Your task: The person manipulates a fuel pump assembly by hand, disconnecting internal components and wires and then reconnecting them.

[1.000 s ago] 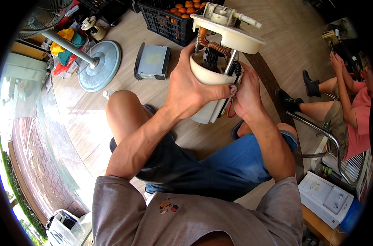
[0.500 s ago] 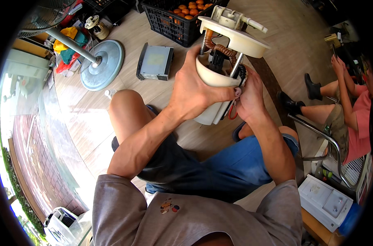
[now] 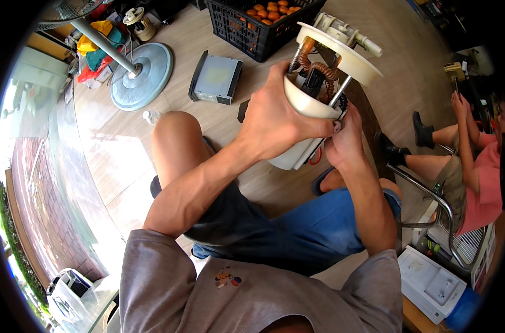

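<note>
A cream plastic fuel pump module (image 3: 305, 97) is raised above my lap, tilted with its top toward the right. Its round flange (image 3: 341, 53) stands apart from the body on metal rods, with a spring and a brown corrugated hose (image 3: 323, 70) between them. My left hand (image 3: 277, 119) wraps the body's left side, thumb across the front. On the right side, my right hand (image 3: 344, 139) grips the body, its fingers partly hidden behind it. A red wire loop (image 3: 316, 156) hangs below, near the right palm. Beside my left hand a small dark piece (image 3: 243, 111) shows.
A black crate (image 3: 260, 39) of orange fruit stands ahead. On the floor lie a grey car stereo unit (image 3: 215, 77), a fan's round base (image 3: 143, 77) and a small clear bottle (image 3: 151, 116). Another pump module (image 3: 141, 25) stands far left. At right, a person (image 3: 474, 166) sits on a metal-framed chair.
The pump module has leaned further to the right, both hands keeping their hold. The whole view has shifted slightly. The dark piece beside my left hand has come into sight.
</note>
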Available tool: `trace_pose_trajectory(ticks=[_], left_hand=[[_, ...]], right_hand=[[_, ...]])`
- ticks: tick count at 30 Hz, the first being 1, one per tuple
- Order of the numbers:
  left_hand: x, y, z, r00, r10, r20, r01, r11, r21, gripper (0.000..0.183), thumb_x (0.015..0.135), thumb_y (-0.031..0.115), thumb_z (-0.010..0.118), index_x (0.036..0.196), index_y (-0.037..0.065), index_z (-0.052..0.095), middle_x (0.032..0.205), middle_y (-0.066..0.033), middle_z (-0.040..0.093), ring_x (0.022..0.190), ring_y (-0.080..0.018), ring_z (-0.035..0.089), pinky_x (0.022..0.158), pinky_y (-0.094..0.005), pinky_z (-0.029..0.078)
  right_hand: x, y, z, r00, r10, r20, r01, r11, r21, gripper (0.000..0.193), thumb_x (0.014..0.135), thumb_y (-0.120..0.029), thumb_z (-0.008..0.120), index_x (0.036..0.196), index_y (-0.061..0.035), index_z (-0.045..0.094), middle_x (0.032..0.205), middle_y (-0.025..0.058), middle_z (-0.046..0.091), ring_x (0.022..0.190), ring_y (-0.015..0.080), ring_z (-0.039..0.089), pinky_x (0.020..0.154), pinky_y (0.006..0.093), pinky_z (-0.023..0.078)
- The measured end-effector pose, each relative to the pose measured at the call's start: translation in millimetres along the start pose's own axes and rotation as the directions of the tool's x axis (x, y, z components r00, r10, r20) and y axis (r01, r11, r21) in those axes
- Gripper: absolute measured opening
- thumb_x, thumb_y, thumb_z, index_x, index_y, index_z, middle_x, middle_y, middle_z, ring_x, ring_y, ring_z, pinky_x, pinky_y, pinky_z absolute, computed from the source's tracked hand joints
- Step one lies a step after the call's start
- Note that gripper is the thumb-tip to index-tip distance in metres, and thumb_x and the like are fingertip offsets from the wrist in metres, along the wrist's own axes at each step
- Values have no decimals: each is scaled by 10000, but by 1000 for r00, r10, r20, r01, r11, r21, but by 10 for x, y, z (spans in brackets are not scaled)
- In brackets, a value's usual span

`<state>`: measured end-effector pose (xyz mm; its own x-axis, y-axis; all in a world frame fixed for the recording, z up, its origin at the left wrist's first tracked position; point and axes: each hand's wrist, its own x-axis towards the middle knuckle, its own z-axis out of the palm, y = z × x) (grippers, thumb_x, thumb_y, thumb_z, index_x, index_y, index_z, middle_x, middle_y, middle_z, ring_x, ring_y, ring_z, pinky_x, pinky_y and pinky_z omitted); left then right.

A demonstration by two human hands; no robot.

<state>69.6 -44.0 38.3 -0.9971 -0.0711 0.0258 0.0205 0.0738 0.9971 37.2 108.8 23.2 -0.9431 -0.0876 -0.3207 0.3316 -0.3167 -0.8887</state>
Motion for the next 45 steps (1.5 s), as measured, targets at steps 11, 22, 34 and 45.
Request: trace_pose_trajectory(ticks=[11, 22, 34, 45], left_hand=[[-12, 15, -33, 1000, 21, -20, -19, 996, 87, 1142, 554, 323, 944, 1390, -163, 337, 1167, -202, 655, 1091, -248, 639, 967, -329, 501], [5, 25, -57, 1000, 27, 8, -26, 999, -18, 1161, 556, 300, 955, 1400, -173, 312, 1159, -198, 660, 1076, -234, 645, 956, -326, 508], [128, 16, -235, 993, 99, 64, -61, 896, -439, 929, 639, 266, 790, 1416, -46, 387, 1178, -121, 623, 1064, -217, 616, 965, -333, 489], [100, -186, -292, 954, 239, 181, 102, 306, -946, 775, 753, 307, 737, 1390, -12, 431, 1231, -143, 623, 1113, -254, 631, 977, -409, 525]], right_hand=[[-15, -8, -86, 986, -7, 168, 29, 991, -131, 317, 1008, -228, 487, 1242, -39, 591, 1157, 55, 667, 1028, 157, 653, 904, 324, 524], [-46, -88, -10, 991, -79, 108, 88, 992, -88, 295, 1006, -164, 444, 1122, 17, 647, 1006, 102, 706, 849, 138, 684, 735, 293, 567], [-94, -269, 9, 985, -86, 147, 121, 962, -244, 311, 1059, -309, 411, 1174, -103, 613, 757, -66, 574, 477, 9, 409, 358, 192, 229], [-14, -17, -188, 806, 67, 588, -139, 987, 78, 620, 1043, -566, 334, 1414, -88, 467, 1285, 59, 610, 1121, 171, 627, 927, 340, 551]])
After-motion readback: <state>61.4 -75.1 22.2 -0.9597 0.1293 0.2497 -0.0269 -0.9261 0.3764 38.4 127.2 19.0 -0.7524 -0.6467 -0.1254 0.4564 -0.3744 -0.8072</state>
